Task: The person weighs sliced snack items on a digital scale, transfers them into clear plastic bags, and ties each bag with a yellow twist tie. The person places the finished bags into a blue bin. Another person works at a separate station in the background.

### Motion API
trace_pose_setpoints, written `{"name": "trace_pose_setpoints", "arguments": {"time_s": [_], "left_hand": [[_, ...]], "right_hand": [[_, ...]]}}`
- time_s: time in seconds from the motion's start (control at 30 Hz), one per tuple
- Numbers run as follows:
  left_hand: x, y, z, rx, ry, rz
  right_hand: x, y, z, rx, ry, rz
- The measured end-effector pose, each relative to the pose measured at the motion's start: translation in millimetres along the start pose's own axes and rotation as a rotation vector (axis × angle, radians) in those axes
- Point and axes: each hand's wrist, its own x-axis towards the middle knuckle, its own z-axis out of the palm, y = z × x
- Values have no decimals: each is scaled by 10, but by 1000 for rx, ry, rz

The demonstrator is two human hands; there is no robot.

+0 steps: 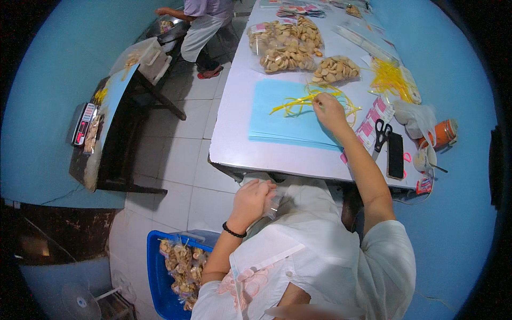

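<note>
Down at my lap, just off the table's near edge, my left hand is closed on a clear plastic bag; most of the bag is hidden by the hand. My right hand reaches over the table with its fingertips curled down among loose yellow plastic strips. Whether a strip is pinched between those fingers is unclear. The strips lie in a tangle on a stack of light blue sheets.
Clear bags of round biscuits stand beyond the sheets. On the right lie more yellow strips, scissors, a phone and a cup. A blue bin holds filled bags. Another person works near a scale table.
</note>
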Motion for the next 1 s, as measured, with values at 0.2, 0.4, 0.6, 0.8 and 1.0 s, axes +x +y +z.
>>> {"name": "trace_pose_setpoints", "arguments": {"time_s": [0.2, 0.4, 0.6, 0.8, 1.0], "left_hand": [[-1, 226, -226, 33, 8, -1], [101, 470, -218, 44, 29, 100], [69, 625, -228, 32, 27, 84], [155, 908, -309, 181, 111, 179], [317, 1016, -322, 315, 85, 288]], "right_hand": [[-151, -68, -263, 634, -203, 285], [-366, -12, -214, 841, 10, 328], [-302, 344, -289, 289, -79, 508], [-680, -295, -548, 415, 106, 216], [-1375, -1319, -861, 414, -107, -566]]}}
